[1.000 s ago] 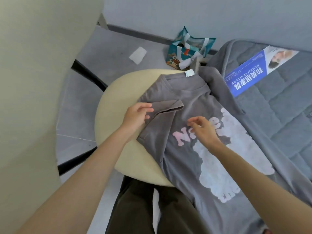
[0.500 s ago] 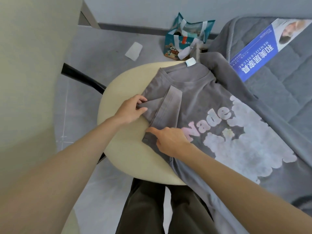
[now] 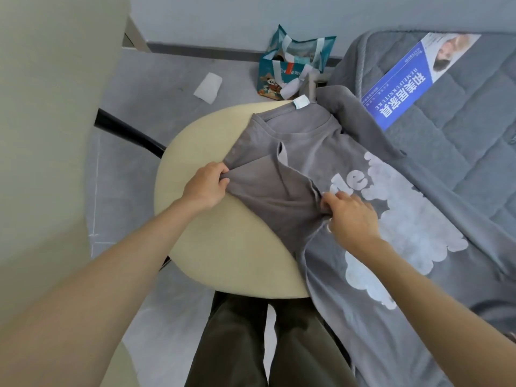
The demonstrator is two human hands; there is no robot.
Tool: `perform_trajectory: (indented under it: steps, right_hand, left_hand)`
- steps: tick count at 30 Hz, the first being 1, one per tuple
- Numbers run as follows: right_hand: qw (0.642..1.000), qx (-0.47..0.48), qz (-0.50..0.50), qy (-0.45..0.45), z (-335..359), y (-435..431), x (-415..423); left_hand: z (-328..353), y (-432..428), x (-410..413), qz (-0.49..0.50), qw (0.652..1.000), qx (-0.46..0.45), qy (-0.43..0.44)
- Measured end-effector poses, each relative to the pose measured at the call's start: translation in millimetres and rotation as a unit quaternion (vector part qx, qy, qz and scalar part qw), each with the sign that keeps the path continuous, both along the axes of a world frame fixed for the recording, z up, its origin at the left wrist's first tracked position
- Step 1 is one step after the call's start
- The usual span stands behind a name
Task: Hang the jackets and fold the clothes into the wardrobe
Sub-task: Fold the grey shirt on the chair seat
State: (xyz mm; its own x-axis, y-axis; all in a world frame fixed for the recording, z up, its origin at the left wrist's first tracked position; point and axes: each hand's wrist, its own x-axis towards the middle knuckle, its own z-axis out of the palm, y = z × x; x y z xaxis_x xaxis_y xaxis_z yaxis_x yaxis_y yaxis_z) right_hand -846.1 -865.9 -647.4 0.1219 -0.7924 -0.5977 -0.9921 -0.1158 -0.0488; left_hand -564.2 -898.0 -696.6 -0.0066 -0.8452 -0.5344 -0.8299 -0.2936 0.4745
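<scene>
A grey T-shirt (image 3: 312,152) with a white and pink print lies face up, its upper part on a round cream stool (image 3: 223,247) and its lower part draped over the mattress edge. Its left side and sleeve are folded in over the chest. My left hand (image 3: 206,185) pinches the fold's outer edge at the shoulder. My right hand (image 3: 349,216) grips the folded side edge lower down, covering part of the pink lettering. A white neck label (image 3: 301,102) sticks up at the collar.
A grey quilted mattress (image 3: 460,129) with a blue printed label fills the right. On the grey floor behind the stool stand a teal gift bag (image 3: 290,71) and a white paper scrap (image 3: 208,87). A pale wall panel rises at left. Dark trouser legs (image 3: 251,344) show below the stool.
The shirt's left side has been folded further in over the chest. My right hand moved right along with the side edge; my left hand stays pinching the shoulder fold.
</scene>
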Motion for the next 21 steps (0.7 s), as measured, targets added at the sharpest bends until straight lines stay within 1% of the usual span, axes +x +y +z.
perform_trajectory:
  steps: [1,2,3,4,6,7,8,9,11,13,14,17,19,21]
  right_hand:
    - [0.998,-0.007,-0.024,0.051,0.4,2.5,-8.9]
    - [0.996,-0.018,-0.051,0.075,0.7,6.0,-13.3]
    - [0.993,-0.049,-0.072,0.075,1.0,10.0,-13.3]
    - [0.991,-0.097,-0.079,0.055,1.6,13.9,-9.9]
    - [0.982,-0.175,-0.057,-0.032,3.1,20.5,4.2]
    - [0.981,-0.177,-0.027,-0.077,3.4,23.8,14.2]
    - [0.983,-0.146,0.003,-0.107,2.0,28.5,25.5]
    - [0.988,-0.098,0.025,-0.114,-1.5,34.6,37.0]
    - [0.996,-0.009,0.041,-0.072,-12.2,45.6,55.0]
    - [0.998,0.019,0.035,-0.045,-21.7,51.5,64.3]
    - [0.998,0.027,0.029,-0.053,-24.8,52.5,66.7]
    - [0.989,0.086,0.006,-0.121,-28.9,50.7,67.6]
    - [0.977,0.120,-0.029,-0.172,-26.0,50.2,66.7]
    - [0.969,0.137,-0.039,-0.201,-23.7,51.8,66.8]
  left_hand:
    - [0.6,0.2,-1.2,0.005,1.000,0.000,0.002]
    - [1.5,-0.2,-2.7,0.014,1.000,0.001,0.005]
    - [2.2,-0.7,-4.4,0.024,1.000,0.003,0.008]
    - [2.4,-1.4,-6.1,0.034,0.999,0.005,0.009]
    - [1.9,-2.3,-8.8,0.052,0.999,0.003,0.006]
    - [1.7,-2.3,-10.1,0.063,0.998,0.000,0.004]
    - [1.5,-2.0,-11.3,0.075,0.997,-0.004,0.003]
    - [1.2,-1.7,-12.3,0.090,0.996,-0.009,0.002]
    - [0.8,-1.5,-13.2,0.121,0.992,-0.019,0.000]
    - [0.1,-2.3,-12.2,0.142,0.990,-0.021,0.007]
    - [-0.2,-2.7,-11.2,0.147,0.989,-0.019,0.010]
    - [2.3,-1.9,-7.7,0.149,0.989,-0.010,0.010]
    - [5.2,0.8,-4.8,0.132,0.991,-0.013,0.007]
    - [7.8,5.8,-1.0,0.112,0.994,-0.016,0.001]
